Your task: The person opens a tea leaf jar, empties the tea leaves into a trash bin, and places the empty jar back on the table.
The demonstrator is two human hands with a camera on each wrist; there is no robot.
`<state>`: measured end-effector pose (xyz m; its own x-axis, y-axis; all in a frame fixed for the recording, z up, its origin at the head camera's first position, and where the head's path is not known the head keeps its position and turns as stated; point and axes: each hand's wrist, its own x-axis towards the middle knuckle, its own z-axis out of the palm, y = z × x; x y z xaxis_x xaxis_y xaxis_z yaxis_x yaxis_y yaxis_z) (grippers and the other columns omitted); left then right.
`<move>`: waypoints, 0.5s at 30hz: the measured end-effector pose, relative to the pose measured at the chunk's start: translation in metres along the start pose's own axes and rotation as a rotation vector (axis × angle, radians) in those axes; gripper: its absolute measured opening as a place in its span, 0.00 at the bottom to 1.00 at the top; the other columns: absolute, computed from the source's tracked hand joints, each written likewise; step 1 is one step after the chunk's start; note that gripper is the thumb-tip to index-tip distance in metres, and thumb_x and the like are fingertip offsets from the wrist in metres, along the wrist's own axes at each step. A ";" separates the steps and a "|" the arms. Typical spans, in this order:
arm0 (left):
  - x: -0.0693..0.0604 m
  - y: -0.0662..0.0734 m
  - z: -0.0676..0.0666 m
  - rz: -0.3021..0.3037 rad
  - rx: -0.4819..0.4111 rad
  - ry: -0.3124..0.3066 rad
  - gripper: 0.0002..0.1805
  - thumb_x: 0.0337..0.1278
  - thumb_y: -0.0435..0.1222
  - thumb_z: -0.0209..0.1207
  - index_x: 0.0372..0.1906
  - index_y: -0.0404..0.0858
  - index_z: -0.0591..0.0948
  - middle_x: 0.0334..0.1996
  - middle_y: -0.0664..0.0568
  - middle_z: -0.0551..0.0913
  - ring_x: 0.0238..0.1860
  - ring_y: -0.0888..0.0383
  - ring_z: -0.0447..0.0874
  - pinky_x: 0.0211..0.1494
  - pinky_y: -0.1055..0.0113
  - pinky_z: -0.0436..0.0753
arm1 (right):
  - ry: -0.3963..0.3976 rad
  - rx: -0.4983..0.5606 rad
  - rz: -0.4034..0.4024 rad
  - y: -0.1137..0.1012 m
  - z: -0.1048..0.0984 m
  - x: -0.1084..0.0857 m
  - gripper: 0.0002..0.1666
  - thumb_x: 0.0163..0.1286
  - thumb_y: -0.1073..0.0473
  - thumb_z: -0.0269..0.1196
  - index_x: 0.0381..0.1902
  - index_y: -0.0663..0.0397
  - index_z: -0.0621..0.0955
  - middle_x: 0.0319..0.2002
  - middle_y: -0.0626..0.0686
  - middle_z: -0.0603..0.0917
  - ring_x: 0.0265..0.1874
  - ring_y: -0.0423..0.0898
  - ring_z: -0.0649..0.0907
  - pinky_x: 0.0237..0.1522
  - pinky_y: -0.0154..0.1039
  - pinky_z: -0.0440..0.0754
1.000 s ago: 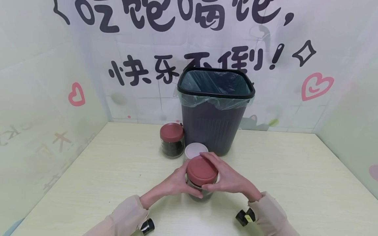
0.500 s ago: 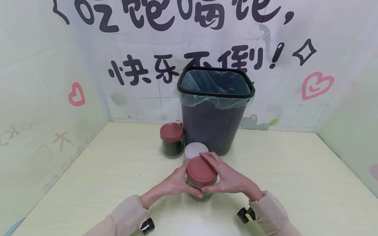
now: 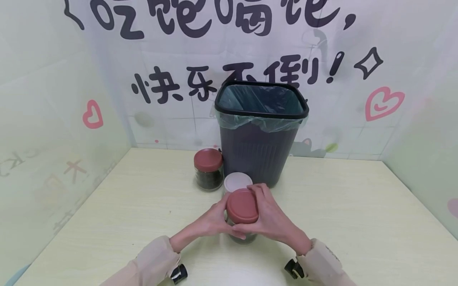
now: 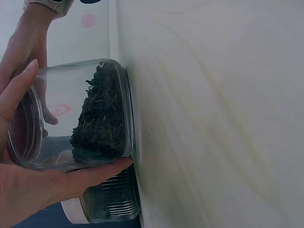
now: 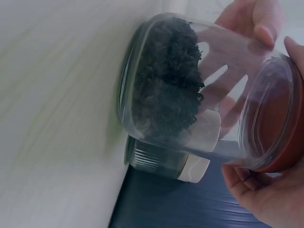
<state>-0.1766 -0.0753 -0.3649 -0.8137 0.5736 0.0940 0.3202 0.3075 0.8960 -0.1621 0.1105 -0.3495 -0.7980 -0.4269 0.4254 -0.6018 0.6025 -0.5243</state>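
A glass jar (image 4: 61, 88) stands upright on the table, partly filled with dark dried leaves (image 4: 102, 116) that look like tea. Its red lid (image 3: 241, 206) is on top. My left hand (image 3: 214, 221) holds the glass body from the left, fingers spread around it. On the other side, my right hand (image 3: 273, 218) grips the rim of the lid with thumb and fingers; the right wrist view shows its fingertips (image 5: 232, 183) at the lid's edge. Right behind is a white-lidded ribbed glass jar (image 3: 237, 182), partly hidden by the held jar.
Another red-lidded jar (image 3: 208, 171) with dark contents stands further back to the left. Close behind the jars is a dark bin (image 3: 255, 151) with a green-tinted liner. A printed cloth (image 3: 171, 127) backs the pale wooden table (image 3: 143, 210).
My right hand has turned around the lid, its wrist swinging left and its fingers covering more of the lid's right edge. The left hand and the jar stay in place.
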 end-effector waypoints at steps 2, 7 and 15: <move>0.000 0.000 0.000 -0.002 -0.003 0.000 0.49 0.27 0.37 0.73 0.61 0.39 0.58 0.54 0.52 0.71 0.56 0.57 0.67 0.58 0.59 0.67 | -0.024 0.036 0.015 0.001 -0.001 0.000 0.53 0.40 0.36 0.69 0.57 0.60 0.64 0.48 0.50 0.66 0.45 0.41 0.71 0.42 0.38 0.77; 0.000 0.000 0.001 -0.001 -0.008 0.000 0.49 0.27 0.37 0.73 0.60 0.39 0.58 0.54 0.53 0.71 0.56 0.57 0.67 0.58 0.58 0.66 | -0.092 0.134 0.014 0.003 -0.006 0.002 0.50 0.42 0.46 0.71 0.59 0.61 0.62 0.51 0.50 0.66 0.46 0.42 0.72 0.45 0.41 0.76; 0.001 0.000 0.001 0.006 -0.007 -0.002 0.51 0.27 0.37 0.73 0.62 0.41 0.57 0.54 0.53 0.70 0.56 0.57 0.67 0.59 0.56 0.65 | -0.175 0.215 -0.037 0.008 -0.014 0.004 0.48 0.47 0.51 0.70 0.61 0.61 0.59 0.52 0.51 0.67 0.47 0.44 0.73 0.48 0.41 0.75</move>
<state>-0.1767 -0.0744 -0.3654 -0.8106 0.5773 0.0982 0.3214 0.2985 0.8987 -0.1697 0.1233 -0.3416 -0.7574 -0.5673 0.3234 -0.6091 0.4354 -0.6629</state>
